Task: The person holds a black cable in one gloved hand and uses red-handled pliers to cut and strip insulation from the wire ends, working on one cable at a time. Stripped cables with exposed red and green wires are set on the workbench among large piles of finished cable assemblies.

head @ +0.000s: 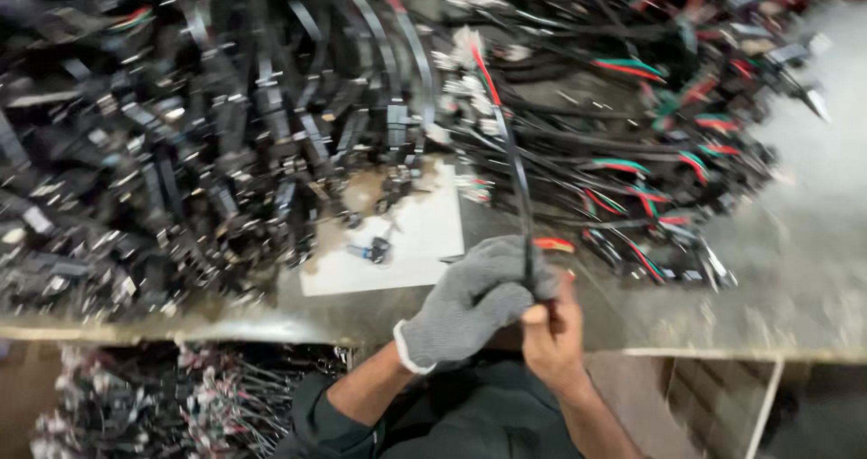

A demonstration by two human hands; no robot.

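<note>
Harness cable (pixel 513 166), black, red-green leads: I see gloved left hand (pixel 474 296) and bare right hand (pixel 553 328) together, clamped on near end, above bench edge (pixel 722 333). Risk, I judge: far end snagging cable heap (pixel 217 134).

A worn grey workbench (pixel 795 269) with dim floor (pixel 27 396) below

Gloved left hand (pixel 470 301) and bare right hand (pixel 551 328) clenched together
</note>
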